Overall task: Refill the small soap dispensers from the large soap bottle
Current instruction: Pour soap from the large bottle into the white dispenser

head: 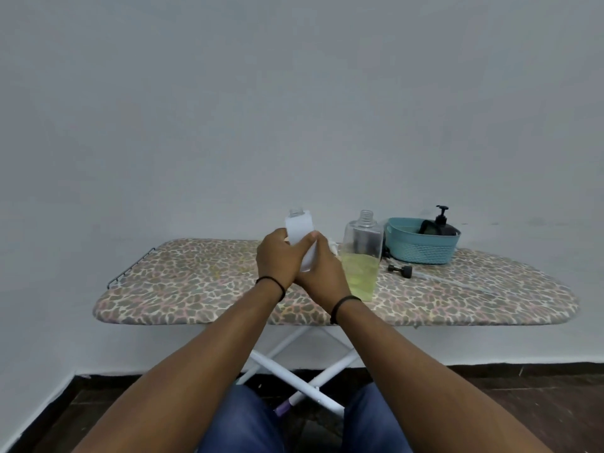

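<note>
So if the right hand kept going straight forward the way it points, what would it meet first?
Nothing new: the right hand already grips the small white dispenser bottle, which the left hand also holds. Beyond it only the wall shows, though depth is unclear.

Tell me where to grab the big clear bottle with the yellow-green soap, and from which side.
Grip the large soap bottle around its flat-sided body, above the liquid line, coming from the right. It stands upright and uncapped, and both hands hold the white dispenser at its left.
</note>
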